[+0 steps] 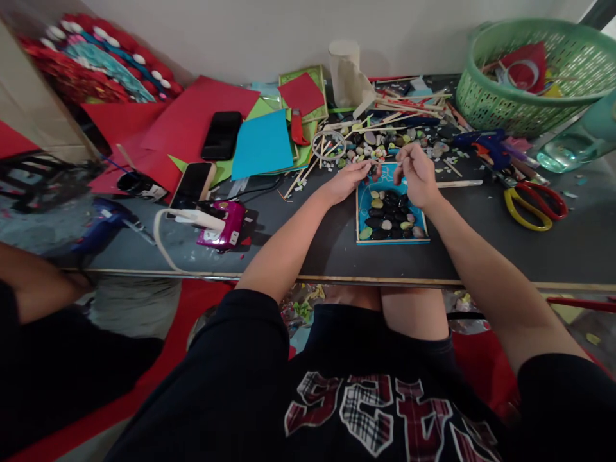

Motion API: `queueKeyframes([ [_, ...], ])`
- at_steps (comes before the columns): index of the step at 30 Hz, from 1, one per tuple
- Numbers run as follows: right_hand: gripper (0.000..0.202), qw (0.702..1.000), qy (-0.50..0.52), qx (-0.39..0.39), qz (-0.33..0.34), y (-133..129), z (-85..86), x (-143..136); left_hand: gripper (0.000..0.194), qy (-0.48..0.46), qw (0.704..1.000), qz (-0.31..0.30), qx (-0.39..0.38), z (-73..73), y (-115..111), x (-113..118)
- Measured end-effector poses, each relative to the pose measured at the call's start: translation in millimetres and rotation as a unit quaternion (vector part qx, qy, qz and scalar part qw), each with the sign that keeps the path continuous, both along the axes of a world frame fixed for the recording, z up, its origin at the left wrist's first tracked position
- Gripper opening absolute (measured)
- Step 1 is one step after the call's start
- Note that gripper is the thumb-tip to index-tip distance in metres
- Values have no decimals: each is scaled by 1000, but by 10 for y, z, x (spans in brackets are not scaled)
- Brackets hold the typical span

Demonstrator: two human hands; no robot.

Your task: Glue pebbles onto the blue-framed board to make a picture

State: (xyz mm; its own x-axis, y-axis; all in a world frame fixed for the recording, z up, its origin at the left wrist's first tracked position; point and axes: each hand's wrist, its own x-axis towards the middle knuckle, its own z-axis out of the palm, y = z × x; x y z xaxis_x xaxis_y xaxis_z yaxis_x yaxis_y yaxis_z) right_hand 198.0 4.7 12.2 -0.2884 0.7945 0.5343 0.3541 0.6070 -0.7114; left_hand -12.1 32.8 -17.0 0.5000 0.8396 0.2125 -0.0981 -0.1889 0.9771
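In front of me lies a blue board (pixel 362 212) with a thin wooden frame. Rows of black, yellow and pale pebbles (pixel 391 215) cover its lower part, and light lines are drawn near its top. My left hand (pixel 353 179) is over the board's upper left corner, fingertips pinched on something too small to make out. Over the upper right corner is my right hand (pixel 418 172), its fingers curled and closed; whatever they hold is hidden. A pale stick (pixel 459 184) lies just right of that hand. Loose pebbles (pixel 373 139) are heaped beyond both hands.
Scissors (pixel 534 205) and a glue gun (pixel 486 141) lie right, near a green basket (pixel 510 106). Left are phones (pixel 221 135), a purple power adapter (pixel 231 224), blue paper (pixel 264 144) and another glue gun (pixel 103 224). A paper roll (pixel 342 74) stands behind. Another person's arm (pixel 43 285) is far left.
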Motion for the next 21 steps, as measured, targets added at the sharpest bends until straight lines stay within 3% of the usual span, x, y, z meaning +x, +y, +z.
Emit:
queueKeyframes([
  [8, 64, 991, -102, 68, -50, -123, 163, 27, 66, 24, 999, -10, 43, 85, -51, 17],
  [15, 41, 984, -135, 101, -55, -145, 190, -4, 71, 30, 999, 24, 24, -27, -7, 19],
  [21, 32, 978, -157, 130, -51, -153, 164, -16, 74, 32, 998, 26, 37, 9, -44, 30],
])
